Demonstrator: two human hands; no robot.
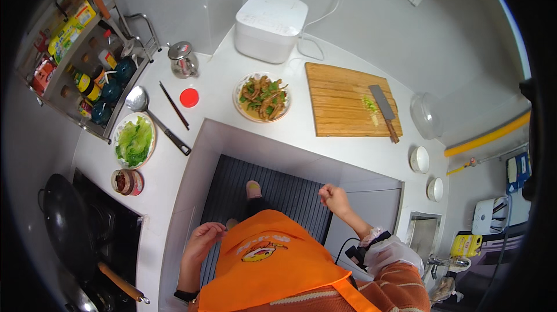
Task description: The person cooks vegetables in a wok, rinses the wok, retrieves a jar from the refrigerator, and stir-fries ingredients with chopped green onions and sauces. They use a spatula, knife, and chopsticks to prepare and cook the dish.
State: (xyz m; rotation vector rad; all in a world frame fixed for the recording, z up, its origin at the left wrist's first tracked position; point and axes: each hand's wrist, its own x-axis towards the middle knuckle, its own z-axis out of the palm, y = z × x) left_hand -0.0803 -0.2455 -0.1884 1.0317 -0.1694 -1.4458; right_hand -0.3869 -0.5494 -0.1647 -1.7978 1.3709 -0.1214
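My left hand (204, 239) hangs beside my orange apron (270, 264), fingers loosely bent, holding nothing. My right hand (334, 199) is raised over the floor mat, its fingers curled in; nothing shows in it. Before me on the white counter stands a plate of a cooked dish with green leaves (262, 97). Right of it lies a wooden cutting board (339, 103) with chopped green and pale bits (370, 107) and a cleaver (383, 102). To the left are a plate of lettuce (134, 141), a ladle (163, 127), chopsticks (174, 105) and an open jar (127, 182).
A wok (69, 229) sits on the stove at left, below a seasoning rack (130, 90). A steel pot (182, 60), red lid (189, 98) and white appliance (270, 27) stand farther back. Two bowls (420, 159) are near the sink (423, 231) at right.
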